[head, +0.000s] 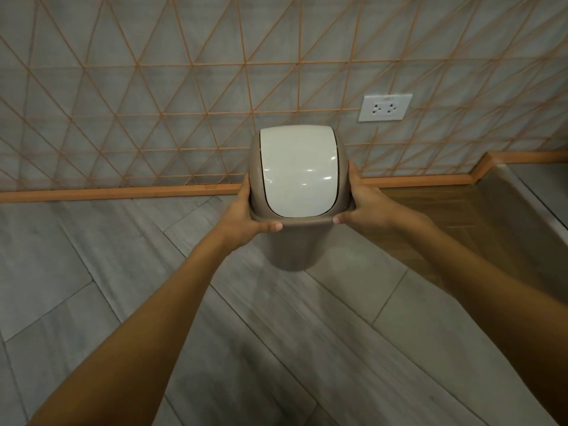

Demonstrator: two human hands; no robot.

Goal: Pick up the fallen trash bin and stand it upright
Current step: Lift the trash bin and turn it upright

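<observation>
**Inspector:** Report the frame from left to right.

**Operator:** I see the left forearm enter at the lower left and run diagonally up toward centre, nearly straight. The left hand [246,218] is clamped on the left side of the trash bin [293,247] at the lid's rim, with its thumb lying along the front edge of the rim and the fingers wrapped up the side.

**Inspector:** Position of the bin?

**Operator:** Centre of frame, upright, white swing lid [297,172] on top and the taupe body tapering downward. I cannot tell whether its base touches the grey tiled floor [92,256] or is just above it. It is near the wall [123,87] with orange triangular lines, in front of the orange baseboard [123,192].

**Inspector:** Right side?

**Operator:** The right hand [365,204] mirrors the left, gripping the lid's right rim with its thumb on the front edge. Its forearm runs down to the lower right corner. A white power outlet [385,107] is on the wall at upper right of the bin.
</observation>
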